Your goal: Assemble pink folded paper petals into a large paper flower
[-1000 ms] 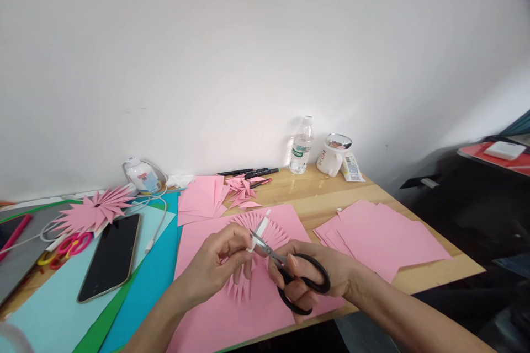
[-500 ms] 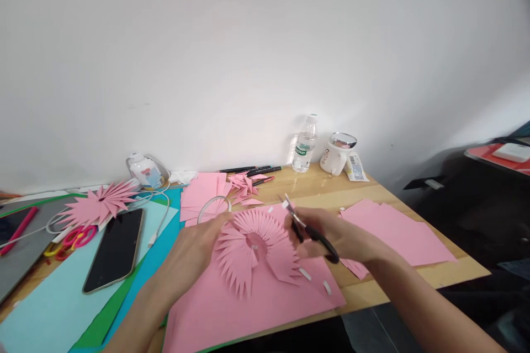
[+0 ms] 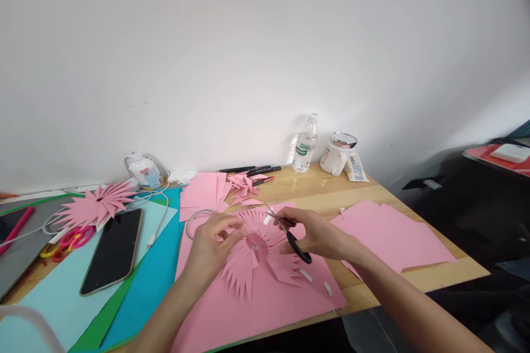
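A spiky pink paper flower (image 3: 252, 256) lies on a large pink sheet (image 3: 256, 298) at the desk's front. My left hand (image 3: 213, 242) rests on the flower's left side with fingers curled; whether it pinches anything is unclear. A clear tape ring (image 3: 194, 223) lies just behind that hand. My right hand (image 3: 317, 234) grips black-handled scissors (image 3: 290, 234), blades pointing left over the flower's far edge. Small white strips (image 3: 317, 281) lie on the sheet to the right.
A phone (image 3: 114, 251) lies on blue and green sheets at left, by pink scissors (image 3: 77, 237) and a finished pink flower (image 3: 97, 207). Pink paper stack (image 3: 393, 237) lies right. Water bottle (image 3: 304, 146), mug (image 3: 335, 154) and pens (image 3: 252, 170) stand by the wall.
A second ago the scissors cut a white strip held in my left hand above the sheet. Both hands then moved apart and have come back down beside the flower.
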### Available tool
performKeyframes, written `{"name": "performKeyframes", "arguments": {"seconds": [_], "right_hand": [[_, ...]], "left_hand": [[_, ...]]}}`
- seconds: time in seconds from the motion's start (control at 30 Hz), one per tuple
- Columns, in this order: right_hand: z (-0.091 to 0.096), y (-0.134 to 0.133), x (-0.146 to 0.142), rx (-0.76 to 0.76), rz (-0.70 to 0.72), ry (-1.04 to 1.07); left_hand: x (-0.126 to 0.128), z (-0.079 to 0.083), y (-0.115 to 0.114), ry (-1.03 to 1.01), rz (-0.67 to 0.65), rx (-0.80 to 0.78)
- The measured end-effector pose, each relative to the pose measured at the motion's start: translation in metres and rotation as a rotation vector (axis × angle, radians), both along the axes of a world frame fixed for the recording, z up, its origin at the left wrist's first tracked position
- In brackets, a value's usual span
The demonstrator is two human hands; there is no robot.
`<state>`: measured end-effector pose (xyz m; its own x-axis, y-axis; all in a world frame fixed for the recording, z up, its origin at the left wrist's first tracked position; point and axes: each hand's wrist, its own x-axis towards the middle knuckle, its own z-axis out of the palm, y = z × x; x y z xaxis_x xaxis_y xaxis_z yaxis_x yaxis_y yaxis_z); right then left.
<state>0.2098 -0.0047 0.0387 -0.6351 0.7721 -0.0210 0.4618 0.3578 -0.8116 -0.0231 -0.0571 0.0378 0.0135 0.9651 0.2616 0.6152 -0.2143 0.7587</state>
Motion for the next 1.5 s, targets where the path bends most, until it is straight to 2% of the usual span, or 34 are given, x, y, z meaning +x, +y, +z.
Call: {"name": "performKeyframes", "arguments": {"seconds": [0.07, 0.13, 0.2, 0.27, 0.37, 0.43, 0.5, 0.57, 0.63, 0.7, 0.77, 0.8, 0.83, 0.9, 0.97, 1.0, 1.2, 1.5], "right_hand": [[0.003, -0.004, -0.008, 0.011, 0.014, 0.0], [0.004, -0.007, -0.014, 0.027, 0.011, -0.012], [0.004, -0.009, -0.016, 0.029, 0.021, -0.021], [0.002, -0.006, -0.014, 0.023, 0.039, -0.019], [-0.002, 0.006, -0.002, 0.034, 0.008, -0.043], [-0.007, 0.02, 0.01, 0.04, -0.02, -0.122], [-0.013, 0.033, 0.023, 0.091, -0.119, -0.283], [-0.021, 0.044, 0.033, 0.171, -0.184, -0.486], [-0.027, 0.048, 0.037, 0.23, -0.183, -0.632], [-0.03, 0.043, 0.032, 0.297, -0.178, -0.712], [-0.031, 0.03, 0.017, 0.418, -0.202, -0.698], [-0.031, 0.021, 0.007, 0.508, -0.217, -0.613], [-0.031, 0.011, -0.005, 0.599, -0.152, -0.487], [-0.033, -0.007, -0.028, 0.7, 0.065, -0.283], [-0.037, -0.019, -0.047, 0.77, 0.21, -0.219], [-0.04, -0.022, -0.054, 0.791, 0.231, -0.222], [-0.054, -0.018, -0.061, 0.773, 0.245, -0.242], [-0.056, -0.02, -0.062, 0.728, 0.233, -0.227]], "left_hand": [[0.016, 0.008, -0.001, -0.136, -0.005, -0.072], [0.024, 0.012, -0.001, -0.199, 0.015, -0.065], [0.025, 0.012, 0.0, -0.16, 0.0, -0.046], [0.019, 0.009, 0.002, -0.032, -0.019, 0.041], [0.002, -0.001, 0.008, 0.235, -0.027, 0.277], [-0.011, -0.01, 0.011, 0.352, -0.062, 0.32], [-0.023, -0.021, 0.013, 0.367, -0.072, 0.279], [-0.032, -0.032, 0.013, 0.327, -0.02, 0.254], [-0.037, -0.041, 0.012, 0.291, 0.026, 0.242], [-0.038, -0.046, 0.011, 0.262, 0.001, 0.232], [-0.037, -0.048, 0.01, 0.261, -0.041, 0.247], [-0.036, -0.048, 0.01, 0.273, -0.061, 0.262], [-0.035, -0.048, 0.01, 0.29, -0.081, 0.28], [-0.034, -0.049, 0.011, 0.331, -0.125, 0.313], [-0.035, -0.053, 0.013, 0.374, -0.161, 0.341], [-0.036, -0.055, 0.014, 0.394, -0.172, 0.356], [-0.04, -0.067, 0.019, 0.431, -0.194, 0.434], [-0.039, -0.073, 0.024, 0.4, -0.26, 0.416]]}}
